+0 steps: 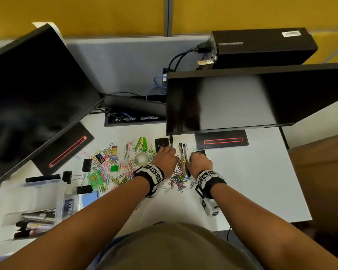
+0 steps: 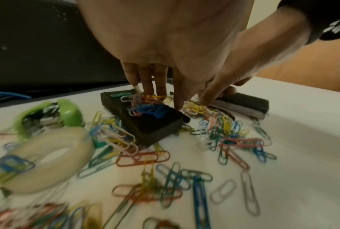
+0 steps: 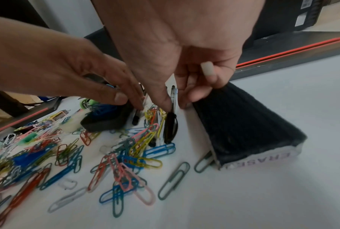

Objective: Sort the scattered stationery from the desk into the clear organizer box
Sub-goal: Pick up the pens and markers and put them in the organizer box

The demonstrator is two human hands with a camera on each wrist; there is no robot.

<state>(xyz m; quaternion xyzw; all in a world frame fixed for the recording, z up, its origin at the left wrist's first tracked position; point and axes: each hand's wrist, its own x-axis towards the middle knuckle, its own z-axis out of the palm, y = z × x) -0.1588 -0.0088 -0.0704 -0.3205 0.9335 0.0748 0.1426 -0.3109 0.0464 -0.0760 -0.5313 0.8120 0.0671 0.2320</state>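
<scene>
Both hands reach down: right hand (image 3: 184, 74) pinches a pen (image 3: 170, 127), left hand (image 2: 165, 65) presses straight-fingered; tangled paper clips (image 3: 141, 139) could snag and scatter.

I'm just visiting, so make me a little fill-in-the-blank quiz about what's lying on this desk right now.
1. The stapler behind the tape roll is ____ in colour.
2. The desk is littered with coloured paper ____.
3. The clear organizer box sits to the person's ____.
4. The felt block by the right hand is labelled ____.

Missing words: green; clips; left; eraser
</scene>
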